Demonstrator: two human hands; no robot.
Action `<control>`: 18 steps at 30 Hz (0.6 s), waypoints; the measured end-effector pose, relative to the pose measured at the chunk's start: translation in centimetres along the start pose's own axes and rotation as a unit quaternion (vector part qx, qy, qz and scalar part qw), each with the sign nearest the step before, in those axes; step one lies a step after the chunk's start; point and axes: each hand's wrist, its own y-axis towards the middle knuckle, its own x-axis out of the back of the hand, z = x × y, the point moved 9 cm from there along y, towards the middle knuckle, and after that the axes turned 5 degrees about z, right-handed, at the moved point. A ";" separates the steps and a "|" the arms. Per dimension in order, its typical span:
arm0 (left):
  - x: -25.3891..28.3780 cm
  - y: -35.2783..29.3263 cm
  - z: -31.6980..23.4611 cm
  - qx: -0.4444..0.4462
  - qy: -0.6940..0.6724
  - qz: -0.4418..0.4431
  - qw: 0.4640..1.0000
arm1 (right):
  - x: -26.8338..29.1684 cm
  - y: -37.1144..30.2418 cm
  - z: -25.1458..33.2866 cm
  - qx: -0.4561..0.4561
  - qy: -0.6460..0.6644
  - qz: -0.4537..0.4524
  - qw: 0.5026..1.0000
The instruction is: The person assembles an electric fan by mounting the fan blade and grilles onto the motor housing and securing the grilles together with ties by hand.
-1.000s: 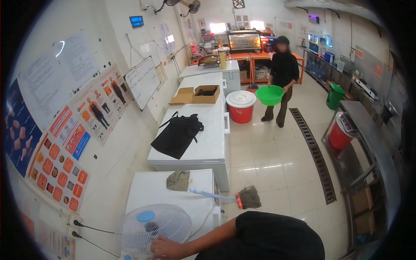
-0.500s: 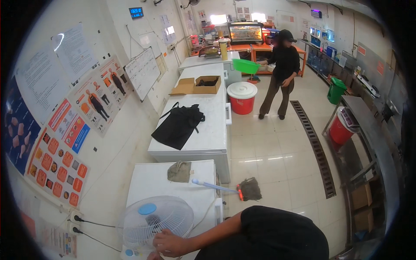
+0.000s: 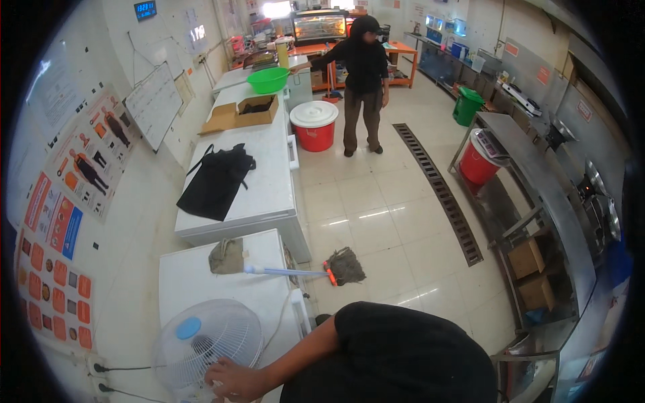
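Observation:
My right hand (image 3: 232,380) is at the front rim of a white electric fan (image 3: 232,329), its fingers bent over the wire guard. The fan has a blue centre cap and lies face up on a white chest freezer (image 3: 195,269). My bare forearm reaches in from the right, below a black sleeve. My left hand is not in view. Behind the fan, a grey-brown cloth (image 3: 227,256) lies on the freezer top. Next to it is the end of a mop's pale blue handle (image 3: 285,271); the grey mop head (image 3: 346,266) is beyond the freezer's right edge.
A black apron (image 3: 218,181) and an open cardboard box (image 3: 248,113) lie on the farther freezer. A co-worker (image 3: 365,87) stands beyond, one hand at a green basin (image 3: 267,80). A lidded red bucket (image 3: 314,127), floor drain (image 3: 437,191) and steel table (image 3: 531,174) stand rightward.
My view has swung right, so most things sit farther left. The co-worker's green basin has moved from beside the freezer to over its far end. My right hand stays at the fan.

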 end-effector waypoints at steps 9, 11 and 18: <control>0.4 -0.3 0.7 0.030 -0.017 -0.001 0.999 | -0.1 0.1 0.2 -0.072 -0.006 0.038 0.997; 0.5 -0.9 0.9 0.053 -0.059 -0.008 0.997 | 0.0 0.2 0.8 -0.054 -0.026 0.046 0.997; -0.1 -0.8 1.4 0.156 0.015 -0.039 0.987 | -1.5 1.4 1.8 0.038 -0.213 0.171 0.961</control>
